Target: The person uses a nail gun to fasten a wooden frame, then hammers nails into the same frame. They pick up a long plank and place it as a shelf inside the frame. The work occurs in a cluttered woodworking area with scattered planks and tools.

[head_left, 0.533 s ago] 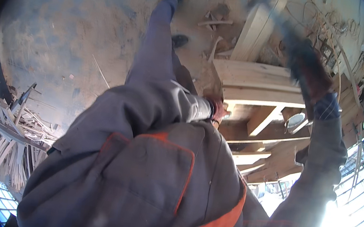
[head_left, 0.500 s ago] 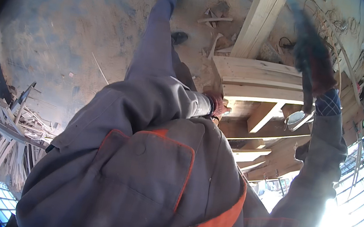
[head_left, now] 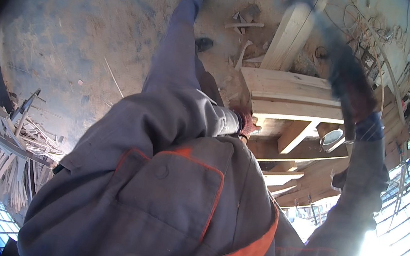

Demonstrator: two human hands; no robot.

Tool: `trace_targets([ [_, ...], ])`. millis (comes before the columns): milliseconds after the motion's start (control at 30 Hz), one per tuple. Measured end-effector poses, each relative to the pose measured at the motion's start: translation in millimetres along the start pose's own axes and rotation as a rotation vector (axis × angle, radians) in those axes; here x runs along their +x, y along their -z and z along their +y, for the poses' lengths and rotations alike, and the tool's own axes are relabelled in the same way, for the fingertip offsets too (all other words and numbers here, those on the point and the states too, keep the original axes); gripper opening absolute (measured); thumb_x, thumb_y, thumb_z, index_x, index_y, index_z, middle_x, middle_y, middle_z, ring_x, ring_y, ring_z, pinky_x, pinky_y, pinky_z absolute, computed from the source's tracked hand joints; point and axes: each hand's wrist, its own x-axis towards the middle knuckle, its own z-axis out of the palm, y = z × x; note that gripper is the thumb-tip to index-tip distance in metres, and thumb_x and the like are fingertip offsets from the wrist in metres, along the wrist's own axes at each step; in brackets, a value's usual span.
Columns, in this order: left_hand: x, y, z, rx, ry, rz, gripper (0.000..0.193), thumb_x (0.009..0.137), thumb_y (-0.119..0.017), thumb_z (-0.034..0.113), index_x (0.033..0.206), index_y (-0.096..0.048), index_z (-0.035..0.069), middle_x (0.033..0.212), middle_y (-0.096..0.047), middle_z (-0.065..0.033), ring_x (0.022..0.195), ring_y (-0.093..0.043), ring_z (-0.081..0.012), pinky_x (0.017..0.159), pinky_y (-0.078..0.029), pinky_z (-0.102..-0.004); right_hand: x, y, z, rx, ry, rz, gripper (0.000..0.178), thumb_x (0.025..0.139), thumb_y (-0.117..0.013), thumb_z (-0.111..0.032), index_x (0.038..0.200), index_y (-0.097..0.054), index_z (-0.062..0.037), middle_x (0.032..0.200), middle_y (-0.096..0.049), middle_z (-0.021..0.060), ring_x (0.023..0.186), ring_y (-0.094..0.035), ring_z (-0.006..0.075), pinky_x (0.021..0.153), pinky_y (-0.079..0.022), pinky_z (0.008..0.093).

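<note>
My left hand (head_left: 250, 125), in a reddish glove, is closed at the left end of a wooden frame (head_left: 295, 110) of pale boards. What its fingers pinch is too small to make out. My right hand (head_left: 361, 101), in a dark reddish glove, is raised over the frame's right side. It grips a long dark tool that looks like a hammer (head_left: 333, 38), smeared by motion. The head of that tool is at the top, over a thick timber beam (head_left: 292, 36). A round pale-rimmed object (head_left: 331, 138) sits inside the frame, near the right sleeve.
Wood offcuts (head_left: 244, 25) lie on the dusty floor (head_left: 84, 24) beyond the frame. Tangled wire or cord (head_left: 351, 18) and debris lie at the far right. A heap of thin wood strips (head_left: 10, 154) stands at the left. My legs show at upper centre.
The tool in my right hand has swung, and its head is now further left, over the beam. My left hand stays at the frame's end. The whole view has shifted slightly.
</note>
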Motion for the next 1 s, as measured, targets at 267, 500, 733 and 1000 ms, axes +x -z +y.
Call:
trace_targets([
  [267,-11,13,-2,-0.217,0.027,-0.011,0.061,0.101,-0.035,0.057,0.159,-0.032,0.036,0.152,-0.052,-0.0053,0.135,-0.052,-0.0295,0.111,-0.042,-0.0527,-9,-22,67,-1.006,-0.138,0.03,0.038,0.1,-0.061,-0.03,0.126,-0.061,-0.0027,0.114,-0.07,0.0133,0.098,-0.067,0.0237,0.089,-0.054,0.0379],
  [500,-18,11,2,0.071,-0.035,-0.071,0.062,0.101,-0.045,0.031,0.159,-0.027,0.042,0.131,-0.065,-0.0124,0.102,-0.071,-0.0363,0.078,-0.059,-0.0539,-19,-45,36,-0.539,-0.781,-0.149,0.027,0.096,-0.062,-0.031,0.112,-0.065,-0.0091,0.092,-0.07,0.0117,0.081,-0.07,0.0262,0.074,-0.057,0.0402],
  [733,5,-14,-4,-0.115,-0.011,-0.067,0.052,0.105,-0.04,0.034,0.157,-0.033,0.038,0.138,-0.06,-0.0162,0.111,-0.068,-0.0375,0.086,-0.058,-0.0517,-30,-51,55,-0.291,-0.466,0.389,0.032,0.096,-0.064,-0.029,0.118,-0.065,-0.0051,0.087,-0.071,0.0078,0.077,-0.069,0.0194,0.069,-0.057,0.0363],
  [1000,-14,-8,-35,-0.314,0.029,-0.074,0.053,0.104,-0.045,0.054,0.152,-0.044,0.033,0.121,-0.069,-0.0215,0.105,-0.067,-0.0283,0.092,-0.052,-0.0423,-61,-80,126,-0.581,-0.442,0.207,0.027,0.099,-0.059,-0.027,0.114,-0.067,-0.0063,0.079,-0.07,0.0124,0.065,-0.068,0.0216,0.061,-0.055,0.0381],
])
